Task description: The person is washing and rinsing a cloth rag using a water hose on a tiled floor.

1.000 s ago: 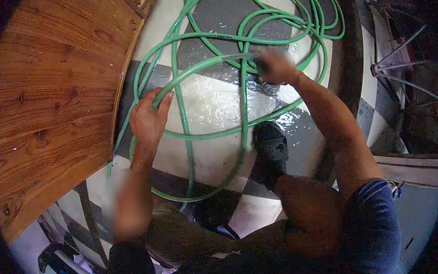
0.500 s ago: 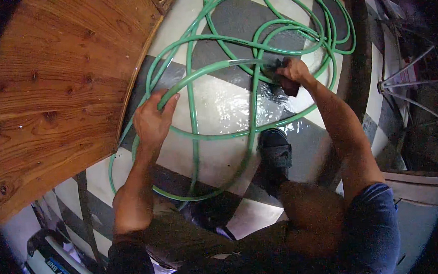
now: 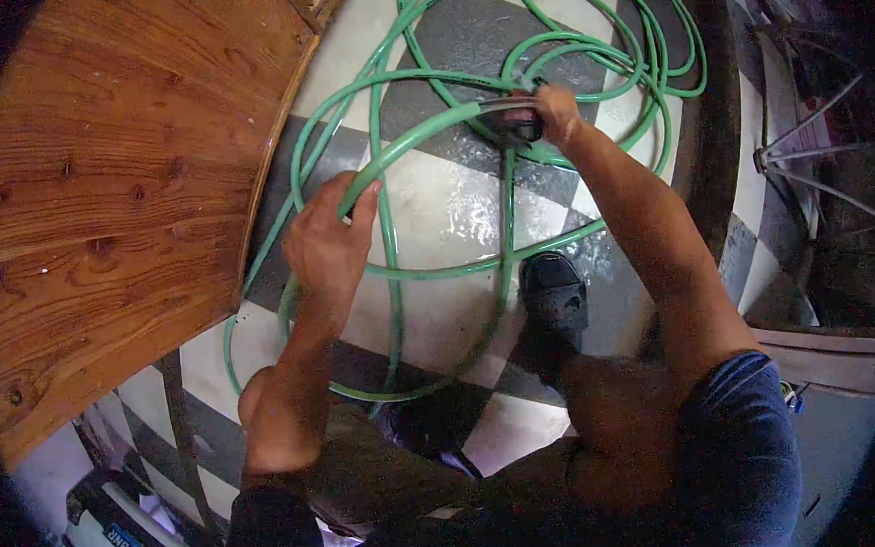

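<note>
A long green garden hose (image 3: pixel 477 261) lay in loose, overlapping loops across a wet black-and-white checkered floor, most of its coils bunched at the far side. One raised arc of it ran between the two hands: the left hand (image 3: pixel 326 245) gripped it near the wooden surface, and the right hand (image 3: pixel 553 116) was closed on it where a dark fitting (image 3: pixel 507 124) sat on the hose

Green hose (image 3: pixel 419 134) cut off at top edge, nozzle end hidden inside right hand (image 3: pixel 548 116). Car (image 3: pixel 123 543) at lower left mostly out of frame.
</note>
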Action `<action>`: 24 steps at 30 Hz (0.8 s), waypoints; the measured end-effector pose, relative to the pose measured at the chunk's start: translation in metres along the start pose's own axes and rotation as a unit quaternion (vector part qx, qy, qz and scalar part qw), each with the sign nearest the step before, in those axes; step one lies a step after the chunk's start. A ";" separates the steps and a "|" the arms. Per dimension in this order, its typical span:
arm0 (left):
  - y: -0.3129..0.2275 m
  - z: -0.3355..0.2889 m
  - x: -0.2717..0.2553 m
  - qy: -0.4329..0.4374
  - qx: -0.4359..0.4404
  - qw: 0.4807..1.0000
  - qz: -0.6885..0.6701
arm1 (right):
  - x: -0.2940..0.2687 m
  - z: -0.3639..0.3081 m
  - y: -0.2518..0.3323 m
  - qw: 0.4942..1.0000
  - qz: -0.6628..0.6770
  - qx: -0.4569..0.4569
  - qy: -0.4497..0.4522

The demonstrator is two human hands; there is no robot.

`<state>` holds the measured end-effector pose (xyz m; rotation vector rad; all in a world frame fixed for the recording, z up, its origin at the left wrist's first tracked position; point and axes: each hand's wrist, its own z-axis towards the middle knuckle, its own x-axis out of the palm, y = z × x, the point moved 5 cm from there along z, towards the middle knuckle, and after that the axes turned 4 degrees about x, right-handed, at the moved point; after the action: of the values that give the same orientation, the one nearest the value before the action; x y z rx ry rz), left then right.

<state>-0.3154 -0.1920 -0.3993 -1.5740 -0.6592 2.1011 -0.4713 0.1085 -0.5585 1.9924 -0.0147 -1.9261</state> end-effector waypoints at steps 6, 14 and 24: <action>0.013 0.005 -0.001 -0.008 0.014 0.993 0.113 | 0.042 0.021 -0.033 0.818 0.479 0.315 -0.044; 0.011 -0.002 0.002 0.011 0.010 0.997 0.077 | -0.046 0.014 0.000 0.926 0.239 0.264 -0.130; 0.017 0.001 -0.003 0.018 -0.019 0.996 0.082 | -0.053 -0.031 -0.041 0.900 0.305 0.273 -0.154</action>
<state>-0.3166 -0.2073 -0.4065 -1.7345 -0.5785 2.1823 -0.4547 0.1680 -0.5184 1.6367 -1.2280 -1.8804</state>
